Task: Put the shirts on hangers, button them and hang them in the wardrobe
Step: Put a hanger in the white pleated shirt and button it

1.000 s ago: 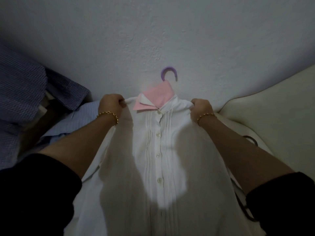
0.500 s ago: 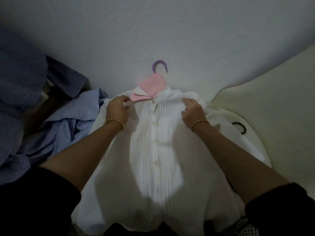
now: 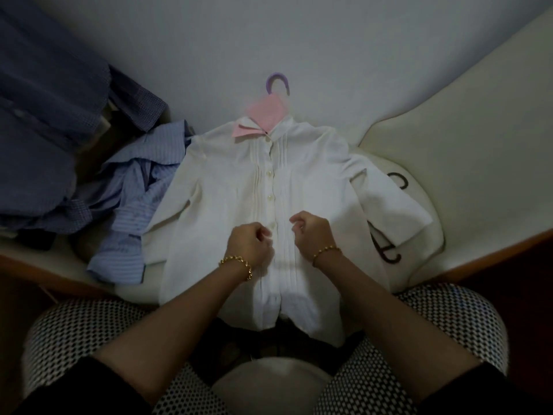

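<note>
Your white shirt [image 3: 227,187] lies flat, long axis running near to far, with the purple hanger hook [image 3: 278,82] at the far end. Your left hand [image 3: 250,244] and right hand [image 3: 311,232] flank the placket mid-length, equally close, fingers curled; whether they pinch cloth, you cannot tell. The hem parts just nearer you. Blue shirts [image 3: 131,205] crowd the left and dark hangers [image 3: 389,250] the right.

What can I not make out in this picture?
Head view:
- Purple plastic hanger: only its hook shows; the white pleated shirt covers the rest.
- Dark hangers: partly under that shirt's sleeve.
- Left hand and right hand: curled fingers hide whether they pinch the cloth.
- Dark blue checked shirt: cut by the left edge.
</note>
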